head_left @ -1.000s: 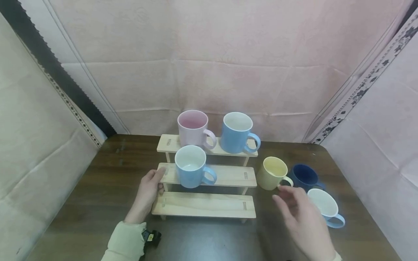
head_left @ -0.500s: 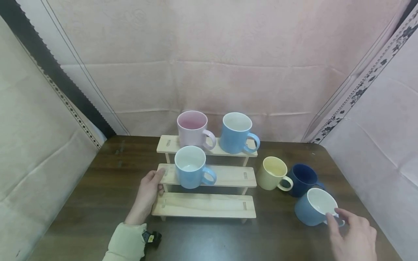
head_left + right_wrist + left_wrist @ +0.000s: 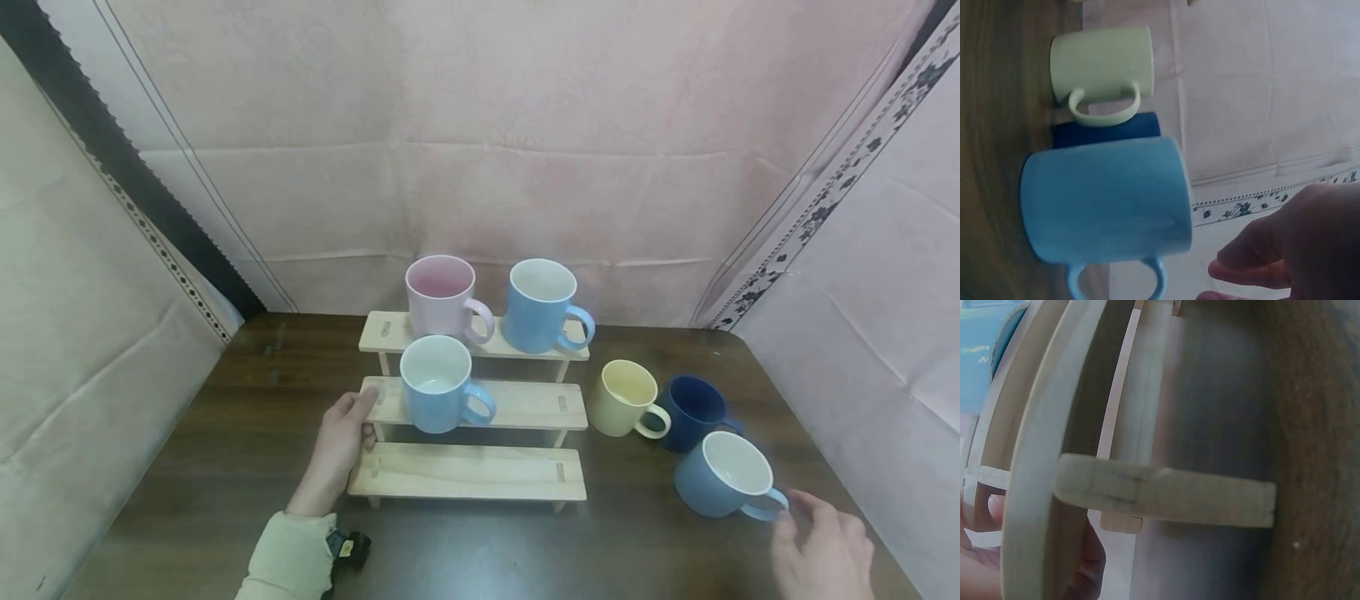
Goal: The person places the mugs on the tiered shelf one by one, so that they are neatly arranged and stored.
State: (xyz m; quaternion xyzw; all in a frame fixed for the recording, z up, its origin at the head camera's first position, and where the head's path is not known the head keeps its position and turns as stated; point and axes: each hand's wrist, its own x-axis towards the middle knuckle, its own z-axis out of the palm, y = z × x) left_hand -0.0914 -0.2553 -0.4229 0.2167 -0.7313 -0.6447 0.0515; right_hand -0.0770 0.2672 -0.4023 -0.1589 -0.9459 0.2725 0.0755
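Note:
My left hand (image 3: 339,454) grips the left end of the middle step of a pale wooden tiered stand (image 3: 468,471), thumb on top and fingers underneath. In the left wrist view the stand's boards and a leg (image 3: 1166,494) fill the middle, with part of the hand behind them. At the lower right, my right hand (image 3: 822,546) is beside the handle of a light blue mug (image 3: 708,483) with a white inside. The right wrist view shows the fingertips (image 3: 1225,270) apart from this mug, the hand holding nothing. Its handle points toward the hand.
On the stand's top step are a lilac mug (image 3: 431,312) and a blue mug (image 3: 534,321); another blue mug (image 3: 433,400) is on the middle step. A yellow mug (image 3: 615,408) and a navy mug (image 3: 686,417) stand on the dark table (image 3: 247,483). Cloth walls (image 3: 480,192) surround it.
My right hand has moved from near the yellow mug rightward to the light blue mug's handle, then slightly back from it. The left hand keeps its grip on the stand.

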